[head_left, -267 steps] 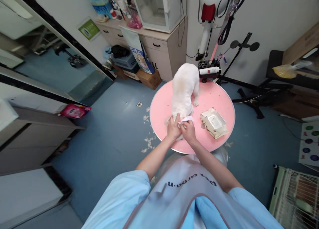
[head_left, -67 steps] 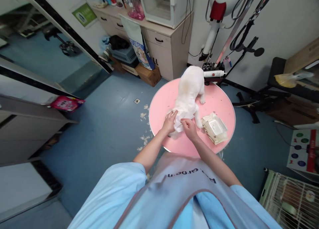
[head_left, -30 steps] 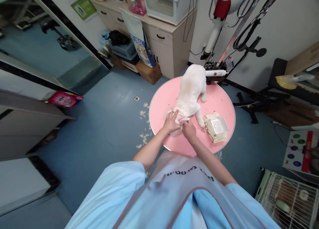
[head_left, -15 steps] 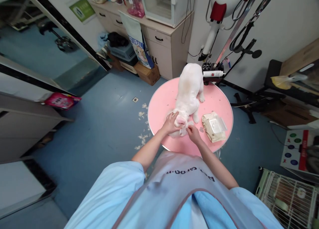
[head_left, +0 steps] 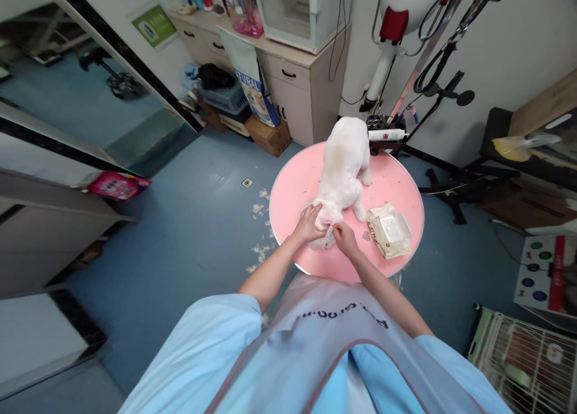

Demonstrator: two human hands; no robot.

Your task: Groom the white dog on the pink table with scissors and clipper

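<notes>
A white, close-clipped dog (head_left: 345, 149) stands on the round pink table (head_left: 293, 179), its head low and toward me. My left hand (head_left: 309, 223) is closed round the side of the dog's head, the thumb and fingers beside the pink inside of an ear (head_left: 325, 220). In my right hand (head_left: 345, 238) the fingers are pinched on a thin white wipe (head_left: 330, 236), held at that ear. To the right of this hand lies a soft wipes pack (head_left: 388, 231) with its plastic lid up.
A dryer nozzle (head_left: 376, 80) hangs behind the table, near a white tube (head_left: 386, 135) on a black holder. Clumps of fur (head_left: 259, 252) lie on the blue floor. A wire cage (head_left: 523, 360) is at lower right, and cabinets (head_left: 288, 83) line the back wall.
My right hand has moved slightly left with the wipe, closer to the ear. The left hand keeps its place on the head. The whole view has shifted a little.
</notes>
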